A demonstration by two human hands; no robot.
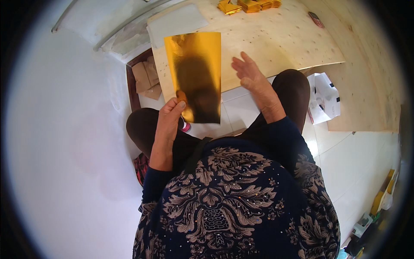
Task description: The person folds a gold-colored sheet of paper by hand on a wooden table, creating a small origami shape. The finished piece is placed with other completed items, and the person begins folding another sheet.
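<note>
I see a gold foil sheet (pixel 195 75) held up in front of me, above my knees and the near edge of the wooden board (pixel 276 43). It is a shiny rectangle standing on end: its long axis runs from about twelve o'clock down to six o'clock, leaning slightly so the bottom edge sits a little toward five o'clock. The short top edge faces the far side of the board, and the face turned to me shows a dark reflection down its middle.

My left hand (pixel 169 118) is at the sheet's lower left corner, at roughly seven o'clock from its centre. The thumb and fingers are pressed together in a pinch on that corner, and the rest of the sheet rises up and to the right of the hand.

My right hand (pixel 250 75) is at about three o'clock from the sheet, just beside its right edge but apart from it. The fingers are spread and loosely extended, palm down over the board, holding nothing.

At the far end of the board, near twelve o'clock, lies a row of folded gold pieces (pixel 248 5). A white paper (pixel 176 21) lies on the board at eleven o'clock from the sheet. A crumpled printed paper (pixel 324 98) is on the floor tiles at three o'clock.
</note>
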